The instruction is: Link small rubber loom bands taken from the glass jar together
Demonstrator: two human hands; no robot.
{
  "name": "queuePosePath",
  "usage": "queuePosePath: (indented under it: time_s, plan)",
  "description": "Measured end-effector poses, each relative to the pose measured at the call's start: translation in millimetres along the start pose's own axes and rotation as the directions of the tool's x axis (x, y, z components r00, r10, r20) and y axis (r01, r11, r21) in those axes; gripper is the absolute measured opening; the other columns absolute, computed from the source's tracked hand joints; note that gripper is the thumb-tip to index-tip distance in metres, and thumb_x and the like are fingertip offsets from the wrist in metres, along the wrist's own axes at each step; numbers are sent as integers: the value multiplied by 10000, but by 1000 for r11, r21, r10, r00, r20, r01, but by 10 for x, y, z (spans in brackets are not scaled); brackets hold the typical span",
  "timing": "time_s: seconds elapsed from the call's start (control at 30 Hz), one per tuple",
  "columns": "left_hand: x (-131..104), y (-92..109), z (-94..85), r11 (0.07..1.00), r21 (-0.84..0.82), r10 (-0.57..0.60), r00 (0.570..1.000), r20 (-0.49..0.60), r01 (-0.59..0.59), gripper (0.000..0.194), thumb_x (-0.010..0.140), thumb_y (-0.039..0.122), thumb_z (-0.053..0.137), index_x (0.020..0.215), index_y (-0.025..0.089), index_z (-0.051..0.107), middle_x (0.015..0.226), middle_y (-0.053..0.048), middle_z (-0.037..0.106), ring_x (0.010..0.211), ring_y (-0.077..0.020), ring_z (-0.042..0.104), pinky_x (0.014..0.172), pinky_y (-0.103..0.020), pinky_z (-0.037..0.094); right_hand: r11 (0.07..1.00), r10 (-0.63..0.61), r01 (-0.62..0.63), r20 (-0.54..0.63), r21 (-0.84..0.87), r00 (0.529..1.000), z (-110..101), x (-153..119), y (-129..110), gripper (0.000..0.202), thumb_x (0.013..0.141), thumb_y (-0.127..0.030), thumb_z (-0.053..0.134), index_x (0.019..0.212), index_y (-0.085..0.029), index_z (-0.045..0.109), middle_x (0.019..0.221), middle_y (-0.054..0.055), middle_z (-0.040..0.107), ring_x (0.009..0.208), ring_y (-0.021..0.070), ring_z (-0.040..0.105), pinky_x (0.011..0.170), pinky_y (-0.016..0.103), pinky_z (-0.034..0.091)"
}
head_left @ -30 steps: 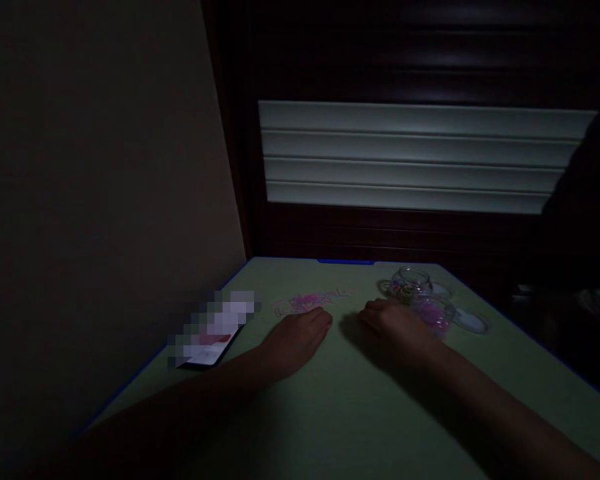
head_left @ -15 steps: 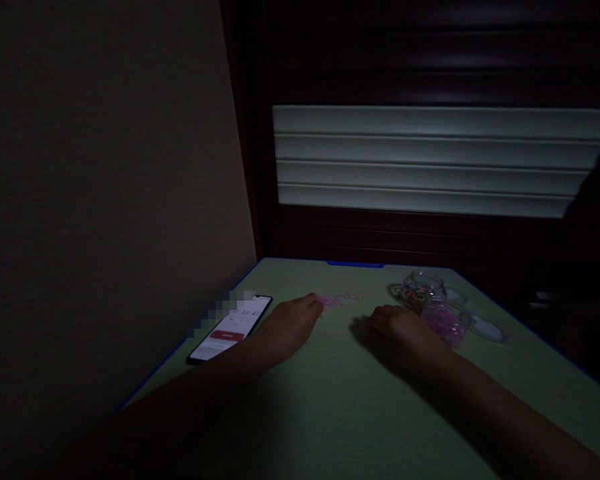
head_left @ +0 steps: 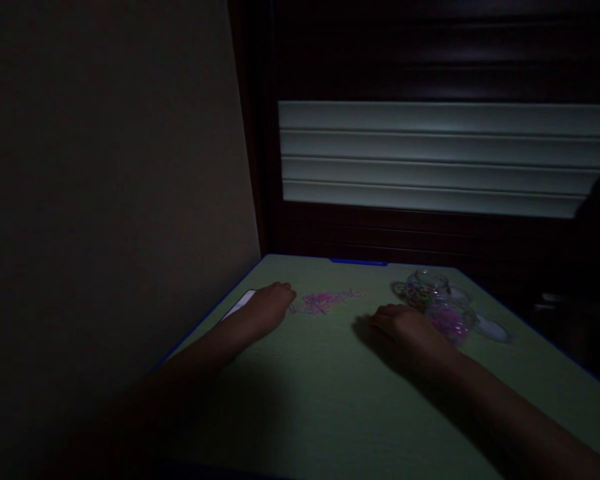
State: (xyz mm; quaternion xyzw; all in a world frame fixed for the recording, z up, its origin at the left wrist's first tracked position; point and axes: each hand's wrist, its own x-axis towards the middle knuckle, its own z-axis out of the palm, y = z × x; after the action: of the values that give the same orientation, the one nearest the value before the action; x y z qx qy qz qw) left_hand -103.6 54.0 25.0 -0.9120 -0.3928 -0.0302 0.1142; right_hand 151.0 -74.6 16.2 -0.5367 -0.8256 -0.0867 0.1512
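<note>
Just rightward of left hand (head_left: 270,308), I see pink elastic bands (head_left: 323,302), pile stretched sideways; right hand (head_left: 405,331) is farther. Both hands' fingers look bent; grip, I cannot tell.

Worktop (head_left: 310,393): pale green, blue edging. Loose pile (head_left: 323,301): pink and purple. Nearer jar (head_left: 450,321): pink contents. Slatted panel (head_left: 430,157): pale grey, horizontal stripes.

Dim room | plain wall (head_left: 115,167) | dark panelling (head_left: 430,60) | pale slats (head_left: 430,157)
</note>
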Motion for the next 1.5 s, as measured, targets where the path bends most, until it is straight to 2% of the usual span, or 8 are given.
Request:
queuePosePath:
  time_s: [0.33,0.57,0.83,1.0,1.2,1.33,1.5]
  plan:
    - [-25,37,-40,1000,-12,8,1000,20,-8,222,816,115,367,838,164,582,879,-80,571,812,-176,553,659,-265,399,1000,2,-1,39,-27,999,-36,12,0,267,873,-243,356,795,-175,601,764,41,598,687,114,526,643,240,333]
    - [-50,84,-99,999,-31,19,1000,15,-18,245,822,108,359,898,153,587,925,-92,574,837,-176,550,692,-269,408,1000,4,-4,22,-13,1000,-38,11,-13,277,872,-256,351,788,-175,602,746,41,596,678,120,523,638,253,331]
    - [-68,186,-207,995,-74,-57,997,53,61,226,821,102,356,835,131,579,882,-91,581,788,-167,554,684,-266,410,1000,-12,12,35,-8,999,-28,15,-5,272,867,-235,356,777,-172,605,741,47,600,663,118,522,635,261,330]
    - [-66,193,-182,998,-39,-55,998,40,56,233,820,95,356,872,129,580,918,-107,582,832,-186,559,708,-285,419,1000,3,-3,35,16,999,-17,17,-2,287,879,-255,343,836,-178,616,766,53,603,689,122,531,639,265,334]
    - [-94,211,-208,995,-69,-69,997,33,71,238,819,103,369,959,146,556,953,-99,589,869,-190,559,744,-283,416,1000,2,-2,26,4,1000,-17,14,-1,274,873,-248,354,825,-179,615,766,51,604,700,127,532,650,264,331]
    - [-121,266,-229,995,-83,-47,999,23,49,263,838,106,313,962,137,543,969,-104,580,866,-188,555,747,-294,417,999,35,-35,16,-25,999,-42,15,-12,281,878,-251,345,799,-182,606,759,48,607,687,126,532,649,255,332]
    - [-130,411,-100,986,-169,-2,999,-36,-4,269,851,117,291,993,149,518,994,-102,560,853,-182,543,739,-299,420,993,93,-92,20,-68,995,-74,25,-24,263,866,-233,363,768,-176,601,753,54,610,674,123,531,637,237,331]
